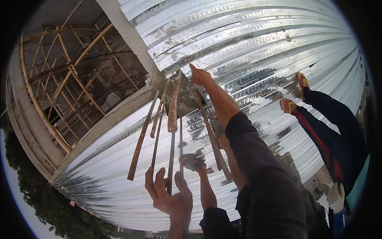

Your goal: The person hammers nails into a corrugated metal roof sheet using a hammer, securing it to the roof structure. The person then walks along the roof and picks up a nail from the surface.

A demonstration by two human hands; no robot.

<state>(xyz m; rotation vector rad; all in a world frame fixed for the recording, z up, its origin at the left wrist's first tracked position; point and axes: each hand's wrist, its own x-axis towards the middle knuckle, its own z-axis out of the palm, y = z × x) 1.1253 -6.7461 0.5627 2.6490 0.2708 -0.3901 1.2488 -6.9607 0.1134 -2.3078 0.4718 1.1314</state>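
My right hand (199,75), at the end of a dark sleeve, reaches far forward with its index finger stretched out and the others curled. It is beside the top of a rusty rebar (213,133), and no held thing shows in it. Lower down, my left hand (171,201) is raised with fingers apart and bent, next to the lower end of a thin ribbed rebar (171,159). Several rebars, among them a thick one (174,103), stick out of a concrete column stub (185,97).
Another person's gloved hands (193,162) are among the rebars. Corrugated metal sheets (258,44) surround the column. A person in dark trousers (330,139) and sandals stands on them at right. At left, a concrete beam (107,105) borders an opening with bamboo scaffolding (71,67).
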